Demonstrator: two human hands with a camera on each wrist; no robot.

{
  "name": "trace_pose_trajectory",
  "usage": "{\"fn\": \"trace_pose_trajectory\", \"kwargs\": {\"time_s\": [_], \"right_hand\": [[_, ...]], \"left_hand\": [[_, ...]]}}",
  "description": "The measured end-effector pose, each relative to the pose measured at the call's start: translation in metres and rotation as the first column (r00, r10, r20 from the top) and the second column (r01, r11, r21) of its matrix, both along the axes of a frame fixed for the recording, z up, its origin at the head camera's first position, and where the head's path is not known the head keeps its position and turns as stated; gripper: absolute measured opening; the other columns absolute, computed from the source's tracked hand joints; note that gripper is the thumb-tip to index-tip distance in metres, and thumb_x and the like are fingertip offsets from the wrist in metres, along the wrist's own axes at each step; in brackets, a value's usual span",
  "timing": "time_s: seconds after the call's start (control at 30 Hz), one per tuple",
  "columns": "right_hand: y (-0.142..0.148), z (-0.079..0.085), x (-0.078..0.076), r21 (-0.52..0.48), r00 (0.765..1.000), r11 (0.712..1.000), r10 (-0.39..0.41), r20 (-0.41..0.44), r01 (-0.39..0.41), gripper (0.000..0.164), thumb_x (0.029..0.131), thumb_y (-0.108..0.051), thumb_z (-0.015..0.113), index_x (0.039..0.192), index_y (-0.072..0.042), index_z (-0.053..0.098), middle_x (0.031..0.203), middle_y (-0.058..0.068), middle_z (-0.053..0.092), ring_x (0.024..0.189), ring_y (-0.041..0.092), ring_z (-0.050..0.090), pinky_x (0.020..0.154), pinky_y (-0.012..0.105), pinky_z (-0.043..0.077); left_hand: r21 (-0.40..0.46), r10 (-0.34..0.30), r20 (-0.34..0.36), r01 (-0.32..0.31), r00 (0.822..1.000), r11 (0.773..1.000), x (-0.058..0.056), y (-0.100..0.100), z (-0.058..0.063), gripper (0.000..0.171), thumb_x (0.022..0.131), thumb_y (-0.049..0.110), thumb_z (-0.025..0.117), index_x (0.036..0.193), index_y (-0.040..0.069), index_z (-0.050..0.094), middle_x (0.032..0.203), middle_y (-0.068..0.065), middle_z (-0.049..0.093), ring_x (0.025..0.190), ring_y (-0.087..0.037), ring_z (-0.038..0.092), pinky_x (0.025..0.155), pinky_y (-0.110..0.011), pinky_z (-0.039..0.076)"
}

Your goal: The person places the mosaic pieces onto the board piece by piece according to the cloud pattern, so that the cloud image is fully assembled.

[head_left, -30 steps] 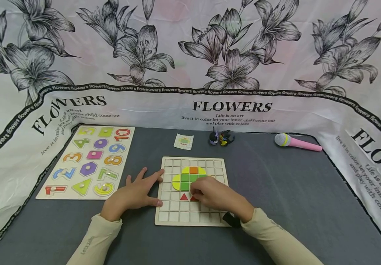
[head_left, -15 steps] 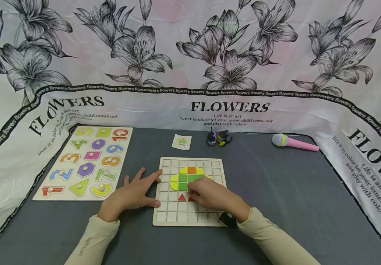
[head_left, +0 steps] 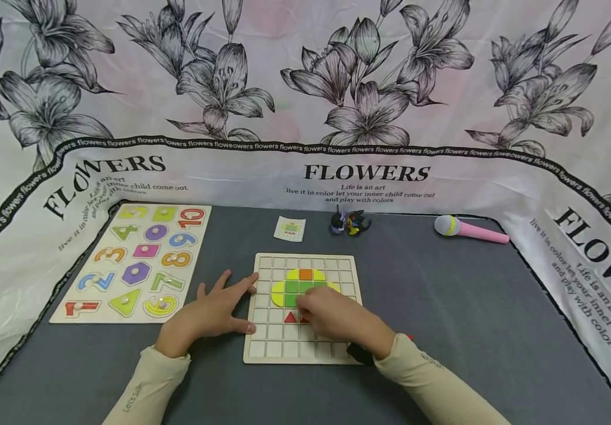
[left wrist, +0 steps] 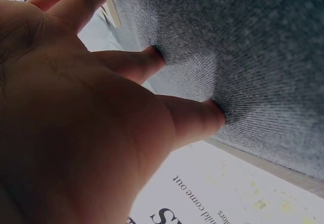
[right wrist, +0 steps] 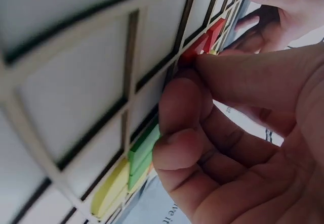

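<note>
A pale gridded board [head_left: 265, 350] lies before me, with yellow, orange and green pieces [head_left: 299, 287] set in its squares. Fingers spread, my left hand [head_left: 204, 317] touches the board's left edge; in the left wrist view some fingertips press the grey cloth. Over the board, my right hand [head_left: 339, 313] pinches a red triangular piece [right wrist: 192, 52] between thumb and curled fingers, at a grid square. That piece is mostly hidden in the head view. Just left of it sits another red triangle [head_left: 290, 318] in the same row.
A number-and-shape puzzle board [head_left: 148, 301] lies at the left. Behind the grid are a small pattern card [head_left: 290, 229], two dark figurines [head_left: 350, 222] and a pink toy microphone [head_left: 472, 229]. A small red bit [head_left: 410, 337] shows beside the right sleeve.
The head view has shifted slightly, so everything sits a little further left. Both hands keep nearly the same place on the board. A small red bit now shows by the right sleeve.
</note>
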State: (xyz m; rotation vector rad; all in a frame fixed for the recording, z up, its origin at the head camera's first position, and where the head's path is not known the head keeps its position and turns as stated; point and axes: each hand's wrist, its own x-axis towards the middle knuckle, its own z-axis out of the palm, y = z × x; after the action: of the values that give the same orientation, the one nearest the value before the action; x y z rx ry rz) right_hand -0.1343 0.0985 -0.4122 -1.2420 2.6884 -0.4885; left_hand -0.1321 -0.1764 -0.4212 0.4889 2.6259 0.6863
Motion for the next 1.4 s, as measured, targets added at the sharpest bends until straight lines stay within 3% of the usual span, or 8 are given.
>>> {"fn": "trace_pose_trajectory", "kwargs": {"time_s": [0.13, 0.33, 0.63, 0.93, 1.17, 1.4], "right_hand": [[0.005, -0.001, 0.003, -0.064, 0.999, 0.998, -0.016, 0.028, 0.018, 0.025, 0.100, 0.003, 0.068, 0.081, -0.012, 0.061, 0.071, -0.008, 0.049, 0.064, 0.008, 0.043, 0.062, 0.024, 0.040], [0.024, 0.006, 0.013, -0.157, 0.996, 0.986, -0.049, 0.078, 0.061, 0.019, 0.099, 0.004, 0.069, 0.088, -0.011, 0.068, 0.081, -0.008, 0.064, 0.069, 0.004, 0.054, 0.066, 0.024, 0.050], [0.077, 0.013, 0.027, -0.207, 0.983, 0.961, -0.167, 0.083, 0.181, 0.015, 0.098, 0.003, 0.073, 0.093, -0.011, 0.071, 0.087, -0.010, 0.063, 0.076, 0.004, 0.056, 0.069, 0.029, 0.053], [0.135, 0.012, 0.037, -0.188, 0.951, 0.932, -0.299, 0.083, 0.310, 0.015, 0.097, 0.003, 0.074, 0.096, -0.012, 0.073, 0.081, -0.013, 0.059, 0.072, 0.003, 0.055, 0.064, 0.029, 0.051], [0.167, 0.006, 0.048, -0.154, 0.941, 0.930, -0.322, 0.106, 0.335, 0.012, 0.096, -0.006, 0.080, 0.096, -0.015, 0.073, 0.084, -0.013, 0.058, 0.074, 0.004, 0.054, 0.063, 0.029, 0.049], [0.177, -0.004, 0.059, -0.145, 0.944, 0.936, -0.304, 0.125, 0.321, 0.017, 0.093, -0.008, 0.084, 0.098, -0.015, 0.070, 0.089, -0.009, 0.055, 0.078, 0.008, 0.052, 0.066, 0.030, 0.047]], "left_hand": [[-0.005, 0.000, -0.002, 0.000, 1.000, 1.000, 0.001, -0.001, 0.001, 0.106, 0.086, 0.039, 0.091, 0.170, 0.015, 0.030, 0.159, -0.006, 0.054, 0.160, -0.053, 0.007, 0.113, -0.086, 0.001], [-0.004, -0.007, -0.015, 0.007, 1.000, 1.000, 0.001, -0.003, 0.001, 0.107, 0.086, 0.040, 0.091, 0.170, 0.014, 0.030, 0.157, -0.005, 0.056, 0.159, -0.054, 0.008, 0.112, -0.087, 0.002], [-0.010, -0.003, 0.004, 0.003, 1.000, 1.000, 0.000, -0.004, 0.000, 0.109, 0.086, 0.041, 0.091, 0.170, 0.014, 0.029, 0.159, -0.009, 0.053, 0.159, -0.055, 0.007, 0.111, -0.087, 0.001], [-0.020, 0.003, -0.009, -0.003, 1.000, 1.000, 0.000, -0.006, 0.005, 0.108, 0.086, 0.042, 0.091, 0.170, 0.015, 0.029, 0.162, -0.013, 0.049, 0.158, -0.056, 0.008, 0.110, -0.088, 0.002], [-0.016, -0.004, -0.001, 0.004, 1.000, 1.000, -0.002, -0.002, 0.007, 0.108, 0.086, 0.042, 0.091, 0.170, 0.015, 0.029, 0.164, -0.016, 0.046, 0.158, -0.056, 0.008, 0.110, -0.088, 0.002], [0.017, -0.005, 0.034, 0.004, 0.999, 1.000, 0.000, 0.000, 0.002, 0.108, 0.085, 0.041, 0.092, 0.170, 0.015, 0.030, 0.166, -0.020, 0.043, 0.158, -0.056, 0.006, 0.111, -0.086, -0.002]]}}
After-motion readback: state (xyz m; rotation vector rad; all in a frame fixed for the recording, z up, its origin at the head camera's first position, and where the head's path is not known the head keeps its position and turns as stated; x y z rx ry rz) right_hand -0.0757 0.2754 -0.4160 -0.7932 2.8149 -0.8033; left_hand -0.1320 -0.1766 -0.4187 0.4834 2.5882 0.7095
